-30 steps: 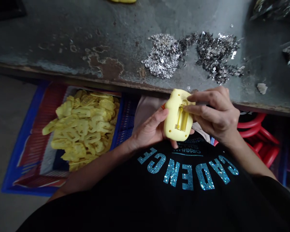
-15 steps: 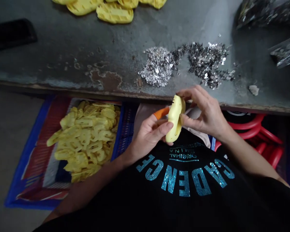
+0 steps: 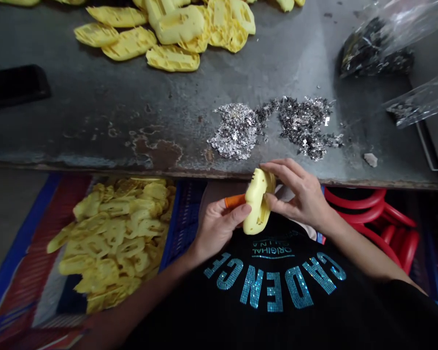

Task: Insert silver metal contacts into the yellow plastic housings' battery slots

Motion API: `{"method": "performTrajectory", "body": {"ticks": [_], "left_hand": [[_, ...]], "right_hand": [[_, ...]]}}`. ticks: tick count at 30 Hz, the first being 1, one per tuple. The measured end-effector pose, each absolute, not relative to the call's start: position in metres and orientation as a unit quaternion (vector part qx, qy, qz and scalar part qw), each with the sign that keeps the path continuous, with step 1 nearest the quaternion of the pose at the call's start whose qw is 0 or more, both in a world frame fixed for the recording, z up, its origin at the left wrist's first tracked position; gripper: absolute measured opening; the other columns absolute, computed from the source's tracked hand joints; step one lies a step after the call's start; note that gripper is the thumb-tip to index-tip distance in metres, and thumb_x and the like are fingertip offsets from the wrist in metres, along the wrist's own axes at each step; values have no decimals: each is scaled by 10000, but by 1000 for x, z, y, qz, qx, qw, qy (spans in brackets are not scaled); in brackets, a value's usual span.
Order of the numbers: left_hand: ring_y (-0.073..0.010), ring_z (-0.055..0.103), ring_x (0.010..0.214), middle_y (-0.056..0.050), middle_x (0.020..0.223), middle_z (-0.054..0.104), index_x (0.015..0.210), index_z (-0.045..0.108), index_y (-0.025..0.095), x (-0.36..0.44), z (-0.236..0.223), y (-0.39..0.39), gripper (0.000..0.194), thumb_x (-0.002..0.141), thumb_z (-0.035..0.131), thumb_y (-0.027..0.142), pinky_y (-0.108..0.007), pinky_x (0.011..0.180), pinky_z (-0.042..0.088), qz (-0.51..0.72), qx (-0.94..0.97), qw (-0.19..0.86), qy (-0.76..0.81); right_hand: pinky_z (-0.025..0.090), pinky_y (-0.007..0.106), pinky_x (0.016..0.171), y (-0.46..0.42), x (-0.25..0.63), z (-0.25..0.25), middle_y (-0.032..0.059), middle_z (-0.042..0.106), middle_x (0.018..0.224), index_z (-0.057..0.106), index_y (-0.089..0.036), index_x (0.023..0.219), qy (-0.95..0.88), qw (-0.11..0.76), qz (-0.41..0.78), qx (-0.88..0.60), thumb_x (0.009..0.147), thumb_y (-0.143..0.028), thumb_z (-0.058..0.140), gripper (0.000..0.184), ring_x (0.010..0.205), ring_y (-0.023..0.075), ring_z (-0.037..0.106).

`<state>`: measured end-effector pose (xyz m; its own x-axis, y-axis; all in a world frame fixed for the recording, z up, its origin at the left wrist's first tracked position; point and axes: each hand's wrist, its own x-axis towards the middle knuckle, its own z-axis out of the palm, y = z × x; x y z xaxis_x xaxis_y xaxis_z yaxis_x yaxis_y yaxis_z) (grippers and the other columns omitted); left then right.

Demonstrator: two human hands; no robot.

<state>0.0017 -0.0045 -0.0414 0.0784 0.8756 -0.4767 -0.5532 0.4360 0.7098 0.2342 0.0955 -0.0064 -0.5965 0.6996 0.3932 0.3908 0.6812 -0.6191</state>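
Between my two hands, in front of my chest, is a yellow plastic shell (image 3: 254, 209), tilted on edge with its hollow side toward the right. My left hand (image 3: 219, 223) grips its left side, thumb on the near face; an orange finger cover (image 3: 234, 201) sits on one finger. My right hand (image 3: 299, 194) pinches the shell's right edge, fingertips at the top and thumb at the hollow. Whether a small part lies under the right fingertips cannot be made out. Just beyond, on the table (image 3: 105, 141), lie small shiny metal pieces (image 3: 237, 131) and a darker heap (image 3: 304, 124).
More yellow shells (image 3: 178, 29) lie at the table's back. A blue and red crate (image 3: 32, 243) at lower left holds many yellow parts (image 3: 113, 233). Red rings (image 3: 361, 199) are under the table at right. Plastic bags (image 3: 375, 48) and a black phone-like object (image 3: 16, 85) rest on the table.
The view has tilted upward, so the table and hands appear lower and more shells show at the back. Both hands keep hold of the yellow shell, with little change in grip.
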Motion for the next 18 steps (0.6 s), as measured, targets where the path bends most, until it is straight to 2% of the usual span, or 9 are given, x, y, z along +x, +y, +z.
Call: {"method": "performTrajectory", "body": {"ticks": [3, 5, 7, 11, 18], "left_hand": [[-270, 920, 867, -35, 1101, 924, 1178, 813, 283, -6, -37, 7, 500, 813, 1108, 457, -312, 681, 748, 515, 146, 759, 370], [-315, 931, 943, -48, 1258, 908, 1346, 748, 336, -14, -33, 13, 605, 858, 1072, 482, -310, 602, 740, 509, 168, 779, 324], [-358, 931, 1008, -70, 1343, 888, 1478, 697, 362, -23, -31, 16, 699, 891, 1037, 527, -315, 551, 732, 507, 189, 783, 307], [-363, 923, 1106, -104, 1399, 883, 1492, 727, 327, -34, -31, 14, 674, 931, 992, 591, -296, 598, 745, 510, 183, 778, 316], [-373, 905, 1184, -159, 1398, 884, 1638, 652, 299, -28, -31, 13, 849, 935, 974, 650, -279, 632, 739, 499, 153, 793, 314]], "right_hand": [[675, 458, 927, 137, 242, -5, 83, 858, 1286, 775, -300, 1446, -852, 315, 256, -331, 1094, -413, 786, 370, 1097, 284, 804], [611, 551, 1018, 168, 245, -7, 89, 851, 1199, 848, -314, 1262, -853, 308, 154, -393, 1083, -336, 765, 199, 1123, 332, 753], [541, 624, 1080, 192, 245, -11, 97, 832, 1135, 864, -318, 1152, -864, 268, 85, -418, 1050, -277, 762, 149, 1136, 366, 700], [474, 679, 1136, 209, 234, -21, 88, 792, 1104, 840, -315, 1120, -891, 192, 88, -403, 1043, -263, 729, 145, 1176, 380, 649], [485, 723, 1178, 223, 229, -37, 79, 757, 1019, 772, -283, 1034, -898, 206, 100, -376, 1016, -266, 741, 40, 1149, 382, 675]]}}
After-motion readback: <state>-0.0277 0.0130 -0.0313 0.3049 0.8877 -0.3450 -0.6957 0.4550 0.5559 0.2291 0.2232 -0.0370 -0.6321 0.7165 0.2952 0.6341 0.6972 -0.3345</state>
